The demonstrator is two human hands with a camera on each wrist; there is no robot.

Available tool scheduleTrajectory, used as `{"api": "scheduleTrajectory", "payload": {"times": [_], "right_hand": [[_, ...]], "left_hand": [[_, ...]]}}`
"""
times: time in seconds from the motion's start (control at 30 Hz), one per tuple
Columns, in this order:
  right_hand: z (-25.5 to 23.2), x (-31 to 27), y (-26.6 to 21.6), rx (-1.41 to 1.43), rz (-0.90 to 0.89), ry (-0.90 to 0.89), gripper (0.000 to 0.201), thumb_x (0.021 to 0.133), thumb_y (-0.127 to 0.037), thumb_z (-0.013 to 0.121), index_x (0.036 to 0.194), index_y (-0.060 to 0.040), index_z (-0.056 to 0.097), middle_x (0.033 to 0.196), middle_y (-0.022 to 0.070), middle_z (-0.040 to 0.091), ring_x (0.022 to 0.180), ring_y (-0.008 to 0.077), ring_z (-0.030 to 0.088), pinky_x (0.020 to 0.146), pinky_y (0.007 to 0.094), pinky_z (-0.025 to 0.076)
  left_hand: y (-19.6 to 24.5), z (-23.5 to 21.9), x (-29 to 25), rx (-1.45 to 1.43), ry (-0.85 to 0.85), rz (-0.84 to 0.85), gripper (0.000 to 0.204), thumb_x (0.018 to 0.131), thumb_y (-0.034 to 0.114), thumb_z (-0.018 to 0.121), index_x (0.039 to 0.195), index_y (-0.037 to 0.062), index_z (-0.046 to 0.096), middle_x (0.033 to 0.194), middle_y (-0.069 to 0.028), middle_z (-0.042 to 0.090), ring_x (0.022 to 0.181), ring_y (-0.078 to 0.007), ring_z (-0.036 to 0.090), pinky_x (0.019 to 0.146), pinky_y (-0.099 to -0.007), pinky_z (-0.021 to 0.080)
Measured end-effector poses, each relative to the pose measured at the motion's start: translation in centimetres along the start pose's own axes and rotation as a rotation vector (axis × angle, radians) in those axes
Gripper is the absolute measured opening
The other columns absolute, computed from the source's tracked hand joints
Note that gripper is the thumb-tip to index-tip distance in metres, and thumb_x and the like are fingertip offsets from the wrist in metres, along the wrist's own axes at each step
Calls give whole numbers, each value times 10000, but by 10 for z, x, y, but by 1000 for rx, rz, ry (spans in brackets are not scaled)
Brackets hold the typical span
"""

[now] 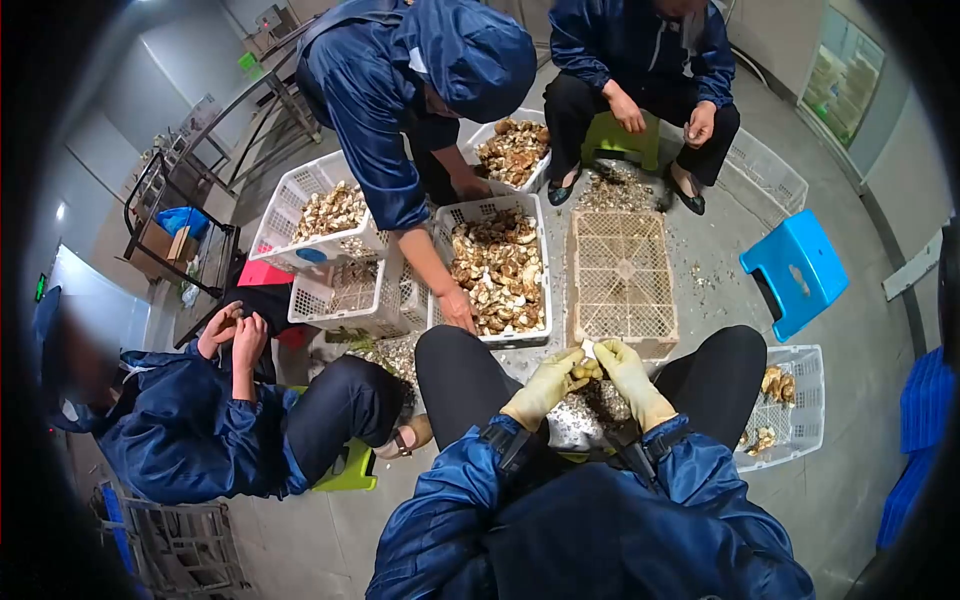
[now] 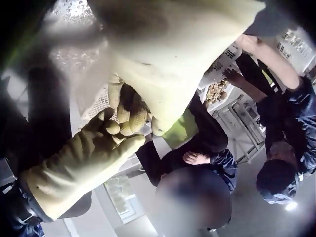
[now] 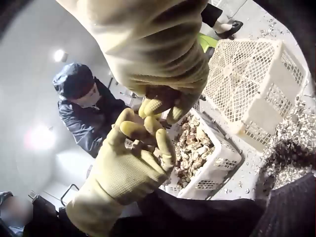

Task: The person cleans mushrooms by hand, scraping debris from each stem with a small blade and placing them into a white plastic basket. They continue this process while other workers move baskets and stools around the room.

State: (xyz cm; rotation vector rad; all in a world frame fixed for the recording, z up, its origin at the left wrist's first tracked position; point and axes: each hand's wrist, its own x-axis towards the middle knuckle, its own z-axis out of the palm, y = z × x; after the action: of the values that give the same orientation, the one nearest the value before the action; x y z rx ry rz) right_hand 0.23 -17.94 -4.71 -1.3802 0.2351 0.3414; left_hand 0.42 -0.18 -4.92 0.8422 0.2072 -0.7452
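Observation:
Both hands wear pale yellow rubber gloves and meet in front of the knees in the head view. The left hand (image 1: pixel 545 385) has its fingers curled in toward the right hand (image 1: pixel 628 378). Between their fingertips shows a small whitish piece of mushroom (image 1: pixel 588 349), pinched from both sides and mostly covered by the gloves. In the right wrist view the bent fingers of the left hand (image 3: pixel 131 165) almost meet those of the right hand (image 3: pixel 158 69). Below the hands lies a heap of dark and pale trimmings (image 1: pixel 600 400) on the floor.
An upturned white crate (image 1: pixel 622 275) stands just ahead. Left of it, a crate (image 1: pixel 545 325) holds mushrooms, with a person's hand (image 1: pixel 458 308) at its side. More crates, a blue stool (image 1: pixel 797 272) and a low crate (image 1: pixel 812 425) stand around. Other people sit or bend nearby.

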Motion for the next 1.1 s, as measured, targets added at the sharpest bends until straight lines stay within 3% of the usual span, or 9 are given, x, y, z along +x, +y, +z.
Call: {"api": "scheduleTrajectory", "payload": {"times": [0.33, 0.47, 0.5, 0.6, 0.73, 0.8, 0.93, 1.03, 1.1], "right_hand": [[-1, -2, -10, 5, -12, 124, 230, 995, -205, 585, 1060, 15, 593, 907, 80, 701, 733, 136, 652, 676, 252, 526], [-4, 1, -2, 5, -62, 90, 225, 1002, -197, 569, 1080, 14, 577, 944, 95, 700, 758, 144, 660, 686, 262, 541], [-7, 5, 5, 36, -64, 71, 221, 1004, -193, 564, 1086, 12, 574, 956, 99, 700, 772, 149, 666, 699, 268, 549], [-6, 4, 2, 57, -45, 87, 219, 1003, -192, 563, 1083, 11, 575, 970, 99, 699, 783, 150, 671, 710, 271, 554], [-6, 1, -1, 86, 33, 48, 240, 1010, -196, 546, 1133, 9, 557, 1019, 117, 695, 842, 171, 681, 731, 273, 555], [1, -10, -11, 175, 88, -58, 270, 1011, -202, 539, 1186, 4, 547, 1102, 134, 678, 902, 196, 682, 784, 297, 559], [19, -32, -8, 348, 310, -461, 236, 1003, -169, 551, 1194, -32, 552, 1132, 114, 653, 1024, 255, 670, 905, 372, 551], [17, -12, 8, 293, 195, -152, 175, 975, -208, 618, 1069, -60, 630, 1006, 50, 681, 838, 165, 648, 750, 298, 530], [1, 15, 33, -101, -75, 190, 215, 954, -237, 624, 1015, -34, 657, 890, 44, 668, 749, 123, 592, 682, 276, 485]], "left_hand": [[5, 3, -5, 176, -58, -1, 311, 1038, 176, 481, 1313, 46, 543, 1122, -32, 658, 881, -69, 609, 807, -231, 514], [-8, -3, 8, 250, 136, 206, 455, 1059, 259, 426, 1472, 76, 374, 1270, -38, 605, 1122, -114, 589, 976, -267, 470], [-9, -13, 8, 322, 16, 215, 541, 1063, 394, 372, 1506, 89, 319, 1373, -71, 538, 1262, -172, 509, 1073, -332, 398], [-2, -3, 2, 114, 119, 113, 618, 1047, 508, 316, 1514, 104, 312, 1461, -103, 455, 1345, -224, 433, 1125, -382, 333], [-13, -12, 15, -242, 90, 107, 610, 1027, 554, 329, 1458, 126, 392, 1371, -113, 508, 1261, -266, 494, 1065, -426, 398], [-24, -39, 31, -282, -68, 102, 581, 1027, 552, 316, 1414, 134, 428, 1339, -145, 530, 1218, -286, 535, 1040, -470, 438], [-6, -8, 0, -219, -60, 72, 659, 1011, 606, 256, 1509, 176, 297, 1524, -117, 385, 1334, -368, 443, 1023, -603, 428], [-4, -12, 7, -274, -76, 2, 678, 1002, 621, 265, 1507, 170, 294, 1511, -132, 394, 1365, -374, 404, 1031, -618, 402], [-6, -9, 11, -346, 21, 28, 621, 1016, 563, 342, 1479, 149, 322, 1424, -149, 472, 1290, -372, 470, 1052, -589, 381]]}}
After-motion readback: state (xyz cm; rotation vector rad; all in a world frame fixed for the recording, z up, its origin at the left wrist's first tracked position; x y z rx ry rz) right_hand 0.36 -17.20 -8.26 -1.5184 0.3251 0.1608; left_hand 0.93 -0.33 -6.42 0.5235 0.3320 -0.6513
